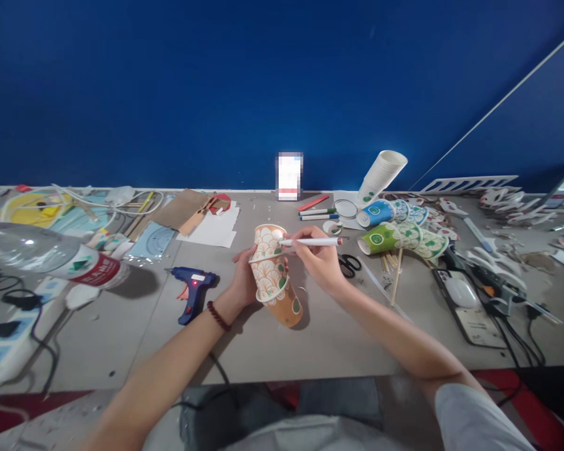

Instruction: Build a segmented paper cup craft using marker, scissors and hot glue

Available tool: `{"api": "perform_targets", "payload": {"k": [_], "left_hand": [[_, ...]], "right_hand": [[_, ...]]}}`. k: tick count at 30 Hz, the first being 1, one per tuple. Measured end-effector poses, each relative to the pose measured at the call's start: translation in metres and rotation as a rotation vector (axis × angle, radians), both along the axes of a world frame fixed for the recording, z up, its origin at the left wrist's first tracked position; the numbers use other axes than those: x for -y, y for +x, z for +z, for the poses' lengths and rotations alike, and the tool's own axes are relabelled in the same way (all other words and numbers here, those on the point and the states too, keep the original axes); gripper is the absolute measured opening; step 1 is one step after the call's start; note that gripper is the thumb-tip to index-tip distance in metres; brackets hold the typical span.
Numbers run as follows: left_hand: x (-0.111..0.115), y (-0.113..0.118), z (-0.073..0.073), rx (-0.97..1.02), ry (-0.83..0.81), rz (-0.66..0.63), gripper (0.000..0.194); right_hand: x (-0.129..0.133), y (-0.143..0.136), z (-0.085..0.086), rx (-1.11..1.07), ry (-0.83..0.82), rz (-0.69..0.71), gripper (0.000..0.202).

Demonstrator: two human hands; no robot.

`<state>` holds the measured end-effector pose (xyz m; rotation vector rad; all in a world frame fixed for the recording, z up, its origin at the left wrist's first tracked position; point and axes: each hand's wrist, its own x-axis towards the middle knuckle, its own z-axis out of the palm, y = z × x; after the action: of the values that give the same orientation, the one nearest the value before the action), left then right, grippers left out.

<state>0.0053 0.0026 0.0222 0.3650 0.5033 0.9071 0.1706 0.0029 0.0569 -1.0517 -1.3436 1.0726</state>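
A curved chain of orange-patterned paper cups (286, 307), joined end to end, stands over the middle of the table. My left hand (245, 280) is wrapped around its left side, with the far fingers hidden behind the cups. In my right hand (318, 258) is a white marker pen (322, 242) with a reddish end, gripped between thumb and fingers. The pen's tip meets or nearly meets the upper cup's side; exact contact is too small to tell. A blue glue gun (191, 291) with a lit red light lies left of my left wrist.
At right lie joined blue cups (380, 213), green cups (390, 238), black scissors (350, 265) and a phone (470, 310). A white cup stack (383, 175) leans behind them. Left are a water bottle (51, 254) and a power strip (23, 326). Several markers (317, 212) lie near the blue wall.
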Motion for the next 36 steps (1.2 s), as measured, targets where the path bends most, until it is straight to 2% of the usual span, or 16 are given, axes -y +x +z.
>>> {"api": "perform_targets", "payload": {"k": [15,20,24,29,33,36], "left_hand": [[0.000,0.001,0.002,-0.003,-0.022,-0.002,0.042],[0.000,0.000,0.001,-0.005,-0.029,-0.001,0.045],[0.000,0.001,0.000,0.003,-0.015,-0.011,0.049],[0.001,0.003,0.000,-0.040,-0.008,0.049,0.047],[0.001,0.002,0.000,-0.032,-0.043,0.024,0.047],[0.001,0.001,-0.003,-0.036,-0.113,0.060,0.043]], "right_hand": [[0.002,-0.001,0.006,-0.070,-0.024,0.041,0.004],[0.000,0.000,0.004,-0.086,-0.015,0.037,0.008],[-0.004,0.000,0.004,-0.196,-0.071,0.026,0.013],[-0.007,-0.001,0.003,-0.249,-0.114,-0.021,0.019],[-0.008,-0.002,0.002,-0.275,-0.113,-0.038,0.020],[-0.008,-0.002,0.002,-0.285,-0.106,-0.044,0.020]]}}
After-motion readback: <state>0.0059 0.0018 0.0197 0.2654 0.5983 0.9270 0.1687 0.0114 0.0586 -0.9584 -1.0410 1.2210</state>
